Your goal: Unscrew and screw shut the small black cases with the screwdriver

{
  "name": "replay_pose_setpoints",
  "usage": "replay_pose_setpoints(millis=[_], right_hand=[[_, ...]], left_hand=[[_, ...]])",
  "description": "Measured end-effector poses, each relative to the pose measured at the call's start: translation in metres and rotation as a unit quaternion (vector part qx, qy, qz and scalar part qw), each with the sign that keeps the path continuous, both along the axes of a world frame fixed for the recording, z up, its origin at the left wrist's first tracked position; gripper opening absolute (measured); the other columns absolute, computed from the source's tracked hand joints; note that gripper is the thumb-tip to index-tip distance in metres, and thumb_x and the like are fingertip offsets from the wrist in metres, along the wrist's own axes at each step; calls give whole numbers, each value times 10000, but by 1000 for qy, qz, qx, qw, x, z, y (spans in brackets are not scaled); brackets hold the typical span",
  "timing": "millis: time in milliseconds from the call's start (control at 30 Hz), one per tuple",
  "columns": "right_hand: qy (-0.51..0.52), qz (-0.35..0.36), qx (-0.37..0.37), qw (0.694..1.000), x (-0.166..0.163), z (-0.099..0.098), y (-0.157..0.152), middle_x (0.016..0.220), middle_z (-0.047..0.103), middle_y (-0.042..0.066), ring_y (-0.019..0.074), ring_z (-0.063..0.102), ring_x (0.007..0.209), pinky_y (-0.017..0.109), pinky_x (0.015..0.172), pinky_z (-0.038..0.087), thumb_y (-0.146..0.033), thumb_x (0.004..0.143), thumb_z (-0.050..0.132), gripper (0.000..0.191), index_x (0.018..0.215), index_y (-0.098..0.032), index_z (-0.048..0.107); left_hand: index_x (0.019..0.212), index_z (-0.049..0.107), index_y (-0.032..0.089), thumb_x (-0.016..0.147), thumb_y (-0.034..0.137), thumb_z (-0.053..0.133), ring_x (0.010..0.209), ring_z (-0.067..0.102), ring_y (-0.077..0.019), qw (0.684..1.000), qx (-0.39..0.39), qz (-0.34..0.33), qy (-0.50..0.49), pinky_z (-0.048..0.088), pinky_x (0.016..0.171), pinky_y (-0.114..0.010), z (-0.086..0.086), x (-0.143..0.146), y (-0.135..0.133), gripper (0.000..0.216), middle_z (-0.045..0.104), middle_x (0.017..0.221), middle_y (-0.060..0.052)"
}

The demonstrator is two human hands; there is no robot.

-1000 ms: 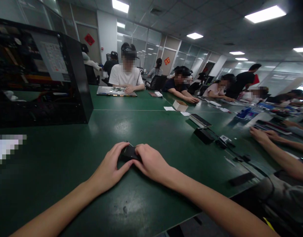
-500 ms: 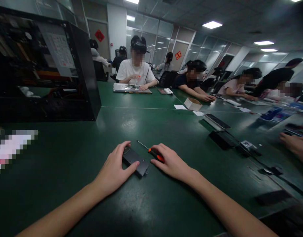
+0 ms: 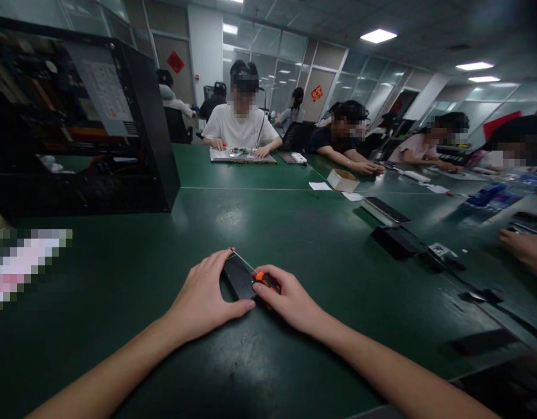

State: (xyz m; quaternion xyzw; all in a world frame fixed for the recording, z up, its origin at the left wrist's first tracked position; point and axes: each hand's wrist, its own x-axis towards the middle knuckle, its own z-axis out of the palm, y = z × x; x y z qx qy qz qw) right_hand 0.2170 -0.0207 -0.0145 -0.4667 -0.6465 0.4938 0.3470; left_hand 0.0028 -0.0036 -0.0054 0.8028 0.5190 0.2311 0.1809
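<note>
A black rectangular box-shaped part (image 3: 239,281) rests on the green table in front of me. My left hand (image 3: 206,286) is closed around its left side, fingers at the far end and thumb along the near end. In my right hand (image 3: 282,294) is a screwdriver (image 3: 263,278) with an orange and black handle, gripped between thumb and fingers. Its thin metal shaft lies across the top of the black part, pointing to the far left. The tip is close to my left fingertips; whether it touches anything I cannot tell.
An open black computer case (image 3: 148,128) stands at the left. To the right are a small cardboard box (image 3: 343,180), a black adapter-like block (image 3: 393,241) and cables. Across the green table (image 3: 268,221), a person in a white shirt (image 3: 237,128) handles a flat panel (image 3: 242,156).
My right hand has moved left with the screwdriver, whose shaft now crosses over the black part. My left thumb has shifted slightly toward the near right end.
</note>
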Motion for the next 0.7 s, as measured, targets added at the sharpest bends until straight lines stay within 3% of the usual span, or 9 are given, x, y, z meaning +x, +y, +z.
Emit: replay_pose_setpoints(millis=[233,400,567,700], right_hand=[[85,6,-105,991,-3,3,0,686,482,-89,56,386,462,206,430,298,-412,846,684,326,1056,-210,539],[82,-1,-81,993,-7,0,-3,626,447,-107,59,380,457,208,446,290,-345,839,679,282,1043,-214,536],[83,-15,-51,995,-9,-3,-3,637,470,-99,64,382,479,215,479,303,-322,838,657,236,1010,-214,537],[87,1,-60,994,-10,-1,-3,692,516,-80,70,405,510,220,504,320,-289,840,648,326,1142,-204,560]], left_hand=[[1460,464,210,701,571,776,1309,542,-411,1000,15,-15,9,454,1072,-578,6,0,0,897,547,1474,-152],[1423,497,188,717,543,758,1296,550,-409,999,15,-16,39,460,1064,-582,8,1,-2,832,561,1457,-156],[1468,420,172,745,491,738,1341,513,-402,1000,21,-5,17,427,1102,-577,-1,5,-4,851,520,1494,-173],[1439,439,215,759,490,744,1312,540,-390,1000,19,-9,2,449,1079,-567,-3,5,-5,794,557,1453,-144]])
